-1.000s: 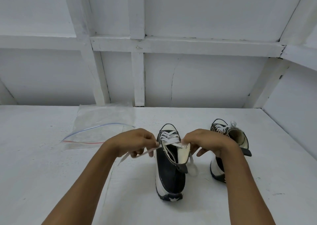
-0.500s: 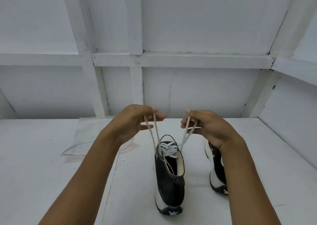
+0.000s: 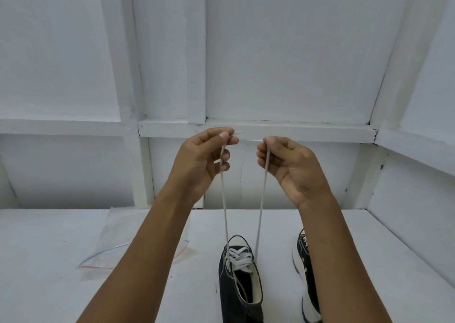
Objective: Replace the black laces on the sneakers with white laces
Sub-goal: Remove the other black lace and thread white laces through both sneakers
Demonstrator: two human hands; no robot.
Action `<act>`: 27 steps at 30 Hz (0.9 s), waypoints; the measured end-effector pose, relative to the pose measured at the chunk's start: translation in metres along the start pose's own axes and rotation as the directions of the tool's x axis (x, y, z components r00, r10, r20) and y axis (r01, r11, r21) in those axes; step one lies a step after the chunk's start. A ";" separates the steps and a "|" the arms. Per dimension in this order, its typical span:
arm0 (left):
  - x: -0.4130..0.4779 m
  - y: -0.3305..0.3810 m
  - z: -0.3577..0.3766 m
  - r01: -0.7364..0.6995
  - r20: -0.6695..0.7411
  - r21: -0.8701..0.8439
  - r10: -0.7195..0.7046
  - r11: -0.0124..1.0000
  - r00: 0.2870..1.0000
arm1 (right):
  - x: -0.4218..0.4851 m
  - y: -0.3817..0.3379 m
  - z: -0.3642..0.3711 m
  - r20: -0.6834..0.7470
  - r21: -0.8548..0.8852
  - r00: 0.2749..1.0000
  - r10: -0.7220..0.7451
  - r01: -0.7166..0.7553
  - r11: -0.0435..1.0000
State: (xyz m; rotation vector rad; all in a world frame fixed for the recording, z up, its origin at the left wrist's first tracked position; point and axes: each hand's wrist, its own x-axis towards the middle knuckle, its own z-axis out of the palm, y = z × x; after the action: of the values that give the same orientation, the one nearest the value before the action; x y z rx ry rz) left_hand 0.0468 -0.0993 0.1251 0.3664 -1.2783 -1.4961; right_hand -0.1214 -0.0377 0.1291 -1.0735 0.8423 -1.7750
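Observation:
A black high-top sneaker (image 3: 236, 290) stands on the white table (image 3: 49, 261), its toe pointing away, with a white lace (image 3: 240, 261) crossed through its lower eyelets. Both lace ends run straight up from the shoe. My left hand (image 3: 202, 160) pinches the left end near its tip, high above the shoe. Level with it, my right hand (image 3: 288, 162) pinches the right end. A second black sneaker (image 3: 305, 278) stands to the right, mostly hidden behind my right forearm.
A clear zip bag (image 3: 118, 246) with a red and blue seal lies flat on the table at the left, partly under my left forearm. White panelled walls close the table at the back and right.
Both hands have risen well above the shoe, pulling the two lace ends up until they run straight and taut. The camera has tilted upward.

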 end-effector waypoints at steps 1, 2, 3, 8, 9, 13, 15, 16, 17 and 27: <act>0.000 0.000 0.000 -0.017 -0.001 0.020 0.017 1.000 1.000 | 0.000 0.000 0.000 -0.001 -0.009 1.000 -0.011 0.011 1.000; 0.001 -0.001 0.000 -0.027 -0.002 0.042 0.027 0.999 1.000 | -0.001 0.000 -0.001 -0.006 -0.023 1.000 -0.017 0.017 1.000; 0.001 -0.002 -0.001 -0.028 -0.004 0.067 0.028 0.997 1.000 | -0.001 0.001 -0.002 -0.021 -0.053 0.999 -0.024 0.023 0.998; -0.002 -0.010 -0.014 0.080 0.020 0.330 -0.092 0.940 0.996 | -0.006 0.011 -0.021 -0.101 -0.528 0.994 0.048 -0.095 0.844; -0.004 -0.012 -0.017 0.116 0.027 0.408 -0.139 0.906 0.990 | -0.008 0.015 -0.027 -0.093 -0.624 0.990 0.109 -0.143 0.768; -0.014 -0.032 -0.031 0.202 0.062 0.759 -0.377 0.619 0.924 | -0.022 0.040 -0.052 -0.096 -0.946 0.912 0.399 -0.208 0.248; -0.021 -0.044 -0.035 0.186 0.080 0.860 -0.485 0.476 0.871 | -0.028 0.050 -0.058 -0.113 -0.981 0.858 0.501 -0.177 0.082; -0.025 -0.051 -0.037 0.176 0.088 0.884 -0.525 0.432 0.846 | -0.032 0.054 -0.059 -0.117 -0.981 0.830 0.545 -0.181 0.065; -0.028 -0.056 -0.038 0.166 0.096 0.900 -0.554 0.404 0.827 | -0.036 0.056 -0.058 -0.116 -0.978 0.804 0.584 -0.194 0.072; -0.049 -0.089 -0.027 0.151 0.121 0.928 -0.659 0.340 0.742 | -0.054 0.066 -0.054 -0.063 -0.932 0.652 0.756 -0.309 0.189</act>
State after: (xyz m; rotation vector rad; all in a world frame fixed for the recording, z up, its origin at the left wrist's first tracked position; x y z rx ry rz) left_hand 0.0399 -0.0858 0.0207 1.1616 -2.5520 -1.2030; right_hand -0.1357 -0.0083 0.0338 -1.4482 1.7225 -0.2562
